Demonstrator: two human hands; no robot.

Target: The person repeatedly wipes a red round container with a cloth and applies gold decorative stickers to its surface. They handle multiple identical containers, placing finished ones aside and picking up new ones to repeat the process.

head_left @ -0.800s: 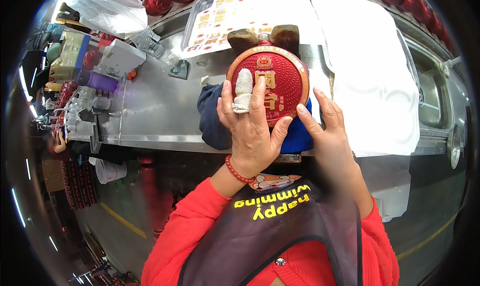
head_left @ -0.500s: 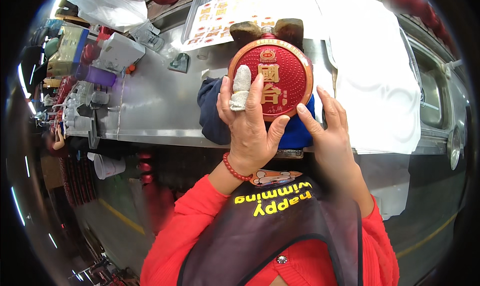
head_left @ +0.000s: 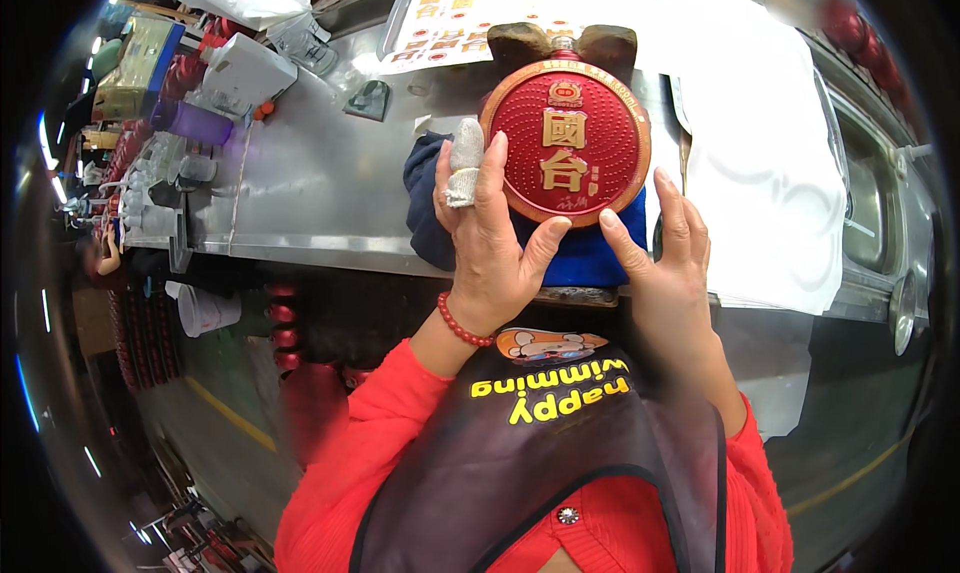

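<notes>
Hands cradle a round red bottle (head_left: 565, 138), flat-faced with gold raised characters and a dotted surface, held upright over the steel tabletop (head_left: 300, 188). The left hand (head_left: 490, 243) takes it from about eight o'clock, fingers spread along the rim and thumb pressing the lower edge, its forefinger wrapped in a grey finger cot (head_left: 463, 163). The right hand (head_left: 670, 258) steadies it from four o'clock, thumb tip on the rim and the other fingers loosely spread just beside it, not gripping. Behind the bottle at six o'clock lies a dark blue cloth (head_left: 430, 208); a brown winged stopper (head_left: 565, 43) sits at twelve. A white cloth (head_left: 760, 163) covers the tabletop at three o'clock, and a printed label sheet (head_left: 450, 18) lies at eleven. To my eye the hold is light for a glazed, heavy-looking piece: with only thumbs bearing at the bottom, it could slide through and knock the tabletop edge, chipping it.
</notes>
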